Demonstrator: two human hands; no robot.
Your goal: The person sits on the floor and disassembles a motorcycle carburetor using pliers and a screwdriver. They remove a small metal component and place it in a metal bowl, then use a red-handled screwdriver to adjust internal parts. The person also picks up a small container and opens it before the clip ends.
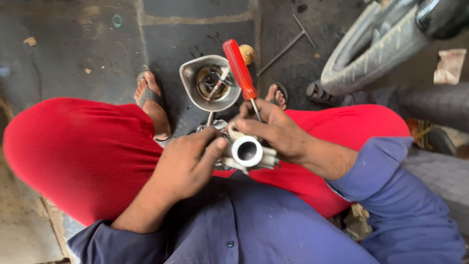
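— Carburettor body (246, 152), grey metal with a round open bore facing up; where does it sit?

— Between the two hands, above the lap, over the red trousers (83, 156); the left hand (188, 164) is wrapped around its left side, thumb pressed near the bore's rim; the right hand (273, 132) closes over its top and right side.

— Does the right hand hold anything else?

— Yes; a screwdriver (240, 71) with a red handle, its thin shaft pinched between the fingers, the handle pointing up and away from the body; I cannot tell where the tip lands, the fingers hide it.

— What lies beyond the hands?

— A dull metal bowl (188, 78) on the dark floor, small parts and a thin tool resting inside; a rounded tan object (247, 53) peeks out just behind the screwdriver handle; a T-shaped metal rod (286, 46) lies further right on the floor; a motorcycle tyre (371, 49) stands at the upper right.

— And the feet?

— Sandalled, one on each side of the bowl; blue sleeves (391, 181) cover both forearms.
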